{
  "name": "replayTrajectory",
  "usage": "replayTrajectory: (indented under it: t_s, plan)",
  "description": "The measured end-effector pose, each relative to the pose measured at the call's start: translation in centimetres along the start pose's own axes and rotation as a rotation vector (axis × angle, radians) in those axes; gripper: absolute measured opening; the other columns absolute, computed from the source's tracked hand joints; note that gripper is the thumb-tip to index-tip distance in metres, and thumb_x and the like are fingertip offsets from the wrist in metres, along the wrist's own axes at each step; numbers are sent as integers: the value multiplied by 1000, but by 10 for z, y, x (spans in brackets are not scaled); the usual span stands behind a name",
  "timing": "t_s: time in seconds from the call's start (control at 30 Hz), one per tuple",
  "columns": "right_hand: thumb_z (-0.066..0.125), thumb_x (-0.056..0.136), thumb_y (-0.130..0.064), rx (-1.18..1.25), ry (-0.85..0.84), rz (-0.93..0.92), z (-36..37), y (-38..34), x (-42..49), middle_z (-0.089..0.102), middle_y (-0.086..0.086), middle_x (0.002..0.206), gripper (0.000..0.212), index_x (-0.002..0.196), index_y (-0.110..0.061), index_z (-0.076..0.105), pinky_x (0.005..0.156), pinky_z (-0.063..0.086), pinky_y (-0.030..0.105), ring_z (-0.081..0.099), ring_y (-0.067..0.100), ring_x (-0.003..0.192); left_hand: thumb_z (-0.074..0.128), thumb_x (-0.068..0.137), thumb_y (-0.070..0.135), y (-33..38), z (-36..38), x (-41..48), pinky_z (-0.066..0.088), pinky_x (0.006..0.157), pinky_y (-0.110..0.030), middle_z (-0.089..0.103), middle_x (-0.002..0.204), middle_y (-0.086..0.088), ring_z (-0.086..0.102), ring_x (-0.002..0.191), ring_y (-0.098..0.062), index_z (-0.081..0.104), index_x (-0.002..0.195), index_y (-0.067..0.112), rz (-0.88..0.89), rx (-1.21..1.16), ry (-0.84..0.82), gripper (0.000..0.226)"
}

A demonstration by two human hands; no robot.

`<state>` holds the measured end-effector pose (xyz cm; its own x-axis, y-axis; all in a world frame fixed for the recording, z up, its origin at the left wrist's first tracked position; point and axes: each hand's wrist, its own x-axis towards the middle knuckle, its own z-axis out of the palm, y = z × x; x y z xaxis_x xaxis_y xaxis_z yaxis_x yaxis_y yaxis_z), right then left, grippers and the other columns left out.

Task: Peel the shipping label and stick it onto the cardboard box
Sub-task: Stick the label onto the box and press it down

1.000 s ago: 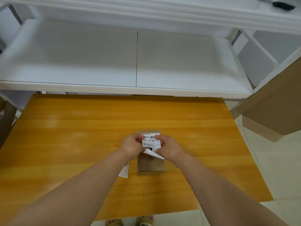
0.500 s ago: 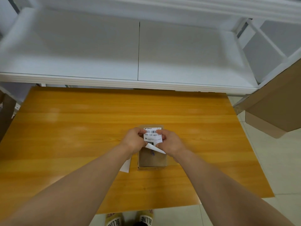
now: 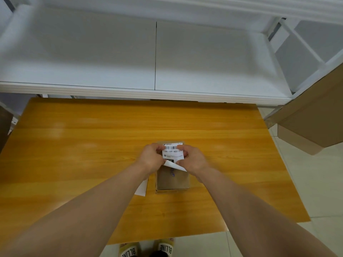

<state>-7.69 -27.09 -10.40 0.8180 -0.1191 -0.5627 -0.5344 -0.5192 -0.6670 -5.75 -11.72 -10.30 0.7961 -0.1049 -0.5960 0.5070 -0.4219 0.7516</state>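
Two hands meet over the middle of the wooden table [image 3: 92, 145], nearer its front edge than its back. The left hand [image 3: 151, 158] and the right hand [image 3: 193, 158] each pinch a side of the shipping label [image 3: 172, 152], printed face up, held just above the far end of the small cardboard box [image 3: 172, 179]. A white flap of the label's backing [image 3: 174, 166] curls away beneath its lower edge. A white slip [image 3: 142, 188] lies flat just left of the box, partly under the left forearm.
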Motion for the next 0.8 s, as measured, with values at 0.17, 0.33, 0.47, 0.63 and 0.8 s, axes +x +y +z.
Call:
replayTrajectory:
  t_s: [0.17,0.33,0.47,0.63,0.8]
  plan:
    - [69,86,4,-10,-10,6,2,0,0,64,11,127,66,146,-14,46,90,52,28,63,21,107,57,88,-16,-2,-1,1,49,81,-26,55,123,-6,53,104,-20,53,137,8,10,-1,4,55]
    - [68,87,5,-5,-19,11,2,-1,-1,64,11,129,66,146,-13,45,82,47,23,62,20,106,59,87,-15,-3,-2,3,49,84,-27,55,134,-8,53,107,-19,54,136,9,17,-1,14,55]
    - [67,87,5,-7,-21,8,2,-3,0,64,11,129,66,146,-12,45,84,48,24,61,18,103,60,86,-14,-3,-1,4,51,84,-29,56,135,-9,55,108,-21,54,135,10,17,3,18,55]
    - [68,87,5,-9,-16,16,1,-4,1,64,12,129,66,146,-13,45,93,51,28,62,19,107,60,87,-13,-3,-1,4,51,85,-28,56,136,-10,53,107,-19,53,138,9,34,40,24,56]
    - [69,86,5,-13,-13,17,3,-5,2,63,11,131,67,146,-13,45,98,52,33,62,24,116,60,87,-13,-4,0,5,49,81,-25,56,135,-10,52,104,-18,53,137,11,45,59,32,55]
